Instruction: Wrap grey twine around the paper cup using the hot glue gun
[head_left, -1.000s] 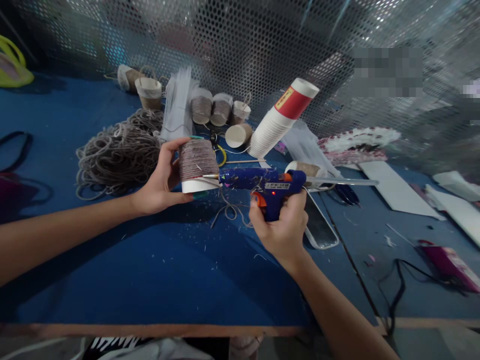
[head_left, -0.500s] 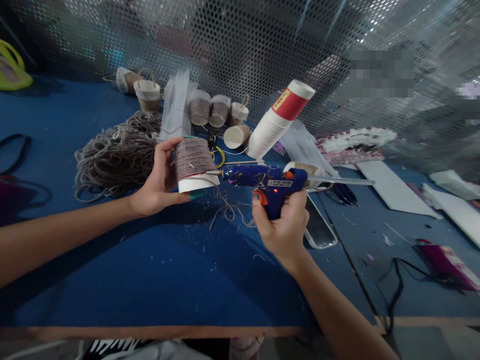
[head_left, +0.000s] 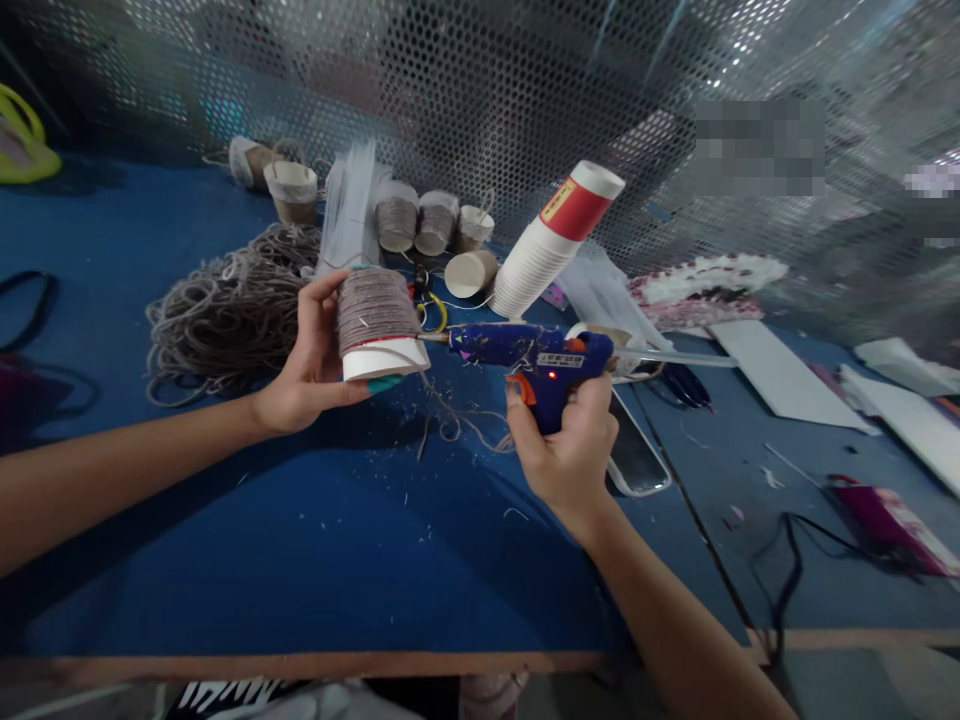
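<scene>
My left hand (head_left: 301,375) holds a paper cup wrapped in grey-brown cord (head_left: 377,310) between thumb and fingers. The cup lies tilted, and a bare white band shows at its lower end. In my right hand (head_left: 574,455) is a blue glue gun (head_left: 525,350) with an orange trigger and a lit red light. Its metal nozzle points left at the cup, at the border between cord and white band. A clear glue stick (head_left: 682,357) sticks out of the gun's back. Loose cord (head_left: 465,425) trails on the blue table below the nozzle.
Behind my left hand lies a heap of grey cord (head_left: 225,310). Several small wrapped cups (head_left: 396,222) stand at the back, beside a leaning stack of white cups (head_left: 534,262). A phone (head_left: 637,455) lies right of the gun, and white boards (head_left: 787,375) farther right.
My left hand and the cup have shifted slightly left, and the cup has turned a little. The glue gun's nozzle has moved slightly left and up with it.
</scene>
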